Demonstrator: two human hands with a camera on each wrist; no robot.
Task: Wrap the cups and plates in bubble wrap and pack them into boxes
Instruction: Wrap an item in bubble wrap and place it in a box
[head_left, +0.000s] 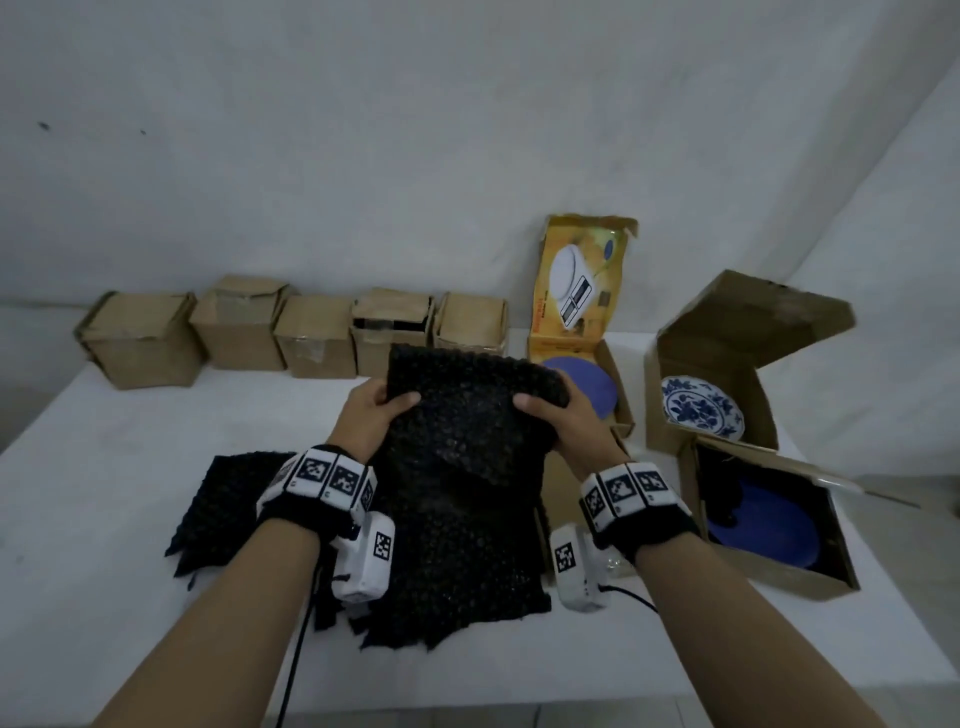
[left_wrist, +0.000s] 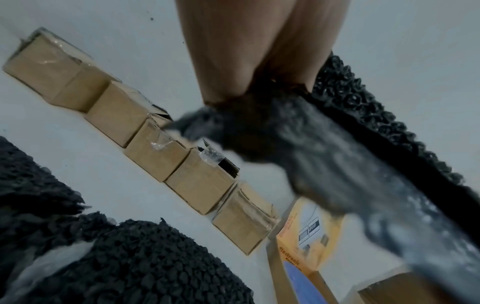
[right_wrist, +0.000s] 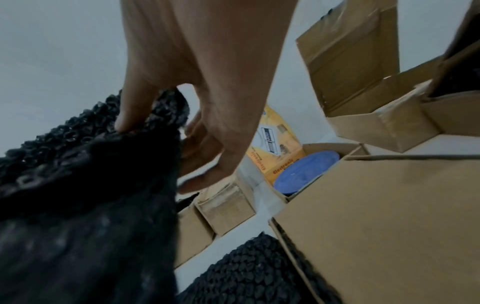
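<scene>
A sheet of black bubble wrap (head_left: 467, 415) is held up over the table between both hands. My left hand (head_left: 376, 410) pinches its left edge with the thumb on top. My right hand (head_left: 553, 415) pinches the right edge (right_wrist: 145, 127). More black bubble wrap (head_left: 457, 561) lies flat beneath it. A blue-and-white patterned plate (head_left: 701, 408) leans in an open brown box (head_left: 727, 343) at the right. A blue plate (head_left: 597, 387) sits in the yellow printed box (head_left: 582, 291). Another blue plate (head_left: 763, 525) lies in the near-right box (head_left: 753, 571).
Several small brown boxes (head_left: 311, 338) stand in a row along the back of the white table (head_left: 104, 493), next to the wall. Another piece of black wrap (head_left: 228, 499) lies at the left. Cables hang off the table's near edge.
</scene>
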